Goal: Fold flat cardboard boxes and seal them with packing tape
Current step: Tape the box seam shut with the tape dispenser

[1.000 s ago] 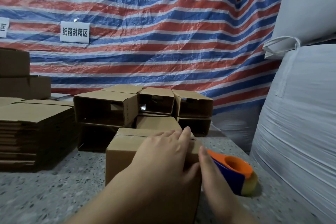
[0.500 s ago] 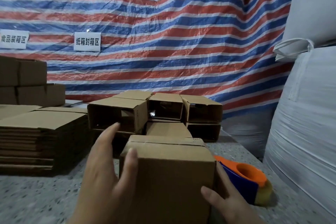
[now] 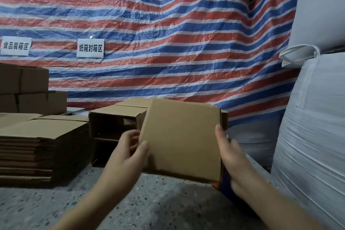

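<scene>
Speckled tabletop [image 3: 149,209] — open stretch in front, between the forearms. Left side blocked by stack of flat cardboard [image 3: 43,151]; behind, open-ended boxes [image 3: 113,125]. Right side walled by white bulk sacks [image 3: 313,136] — striped tarp [image 3: 168,52] closes the back.

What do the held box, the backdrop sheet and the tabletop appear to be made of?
Held box: plain brown cardboard, matte, with creased edges. Backdrop sheet: likely woven plastic tarpaulin, glossy, wrinkled, striped red, white and blue. Tabletop: grey speckled surface, possibly terrazzo or stone.
</scene>
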`<state>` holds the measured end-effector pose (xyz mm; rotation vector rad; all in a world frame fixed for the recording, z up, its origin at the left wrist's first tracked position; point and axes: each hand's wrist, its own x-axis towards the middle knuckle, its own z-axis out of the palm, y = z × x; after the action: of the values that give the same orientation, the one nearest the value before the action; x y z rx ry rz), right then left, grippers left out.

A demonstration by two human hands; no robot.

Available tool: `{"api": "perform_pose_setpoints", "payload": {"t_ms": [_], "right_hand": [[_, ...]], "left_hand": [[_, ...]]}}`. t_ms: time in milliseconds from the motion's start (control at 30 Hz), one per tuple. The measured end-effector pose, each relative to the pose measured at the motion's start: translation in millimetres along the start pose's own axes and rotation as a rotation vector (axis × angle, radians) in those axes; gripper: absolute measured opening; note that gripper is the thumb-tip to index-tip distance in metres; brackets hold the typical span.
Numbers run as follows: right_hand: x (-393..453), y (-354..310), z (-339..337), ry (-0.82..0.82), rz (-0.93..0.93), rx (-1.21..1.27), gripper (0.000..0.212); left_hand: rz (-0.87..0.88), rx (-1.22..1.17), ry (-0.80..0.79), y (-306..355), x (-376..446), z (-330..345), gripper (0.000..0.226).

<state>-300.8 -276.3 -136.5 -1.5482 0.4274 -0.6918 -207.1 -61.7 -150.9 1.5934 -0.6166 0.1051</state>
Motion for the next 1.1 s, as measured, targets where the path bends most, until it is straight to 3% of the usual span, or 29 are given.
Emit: {"api": "perform_pose_setpoints", "payload": {"t_ms": [100,300,467,633,867,1100], "right_hand": [[22.2,-31.5,3.5,0.03,0.047,0.053,0.064],[72.4,-39.2,13.8,-0.064,0.013,0.017,0.045],[113.4,-31.2,35.9,-0.04,0.092,-0.038,0.038],[152.1,-24.9,52.2,0.008,0.135,-0.124,0.053],[182.9,2.7,65.0,0.074,0.194,-0.216,0.063],[192.6,10.6,67.5,0.12,0.189,-0.254,0.065]], "left_hand": [[0.0,0.003,0.016,13.2,40.3,8.9,0.03],[-0.063,0.113,-0.041,18.4,106.9,20.2,0.036],[0.059,0.698,0.14,-0.2,156.8,28.6,0.046],[0.079,0.934,0.105,-27.9,187.1,32.0,0.055],[0.163,1.07,0.142,-56.5,195.9,33.5,0.057],[0.333,0.925,0.201,-58.1,188.1,52.0,0.038]]}}
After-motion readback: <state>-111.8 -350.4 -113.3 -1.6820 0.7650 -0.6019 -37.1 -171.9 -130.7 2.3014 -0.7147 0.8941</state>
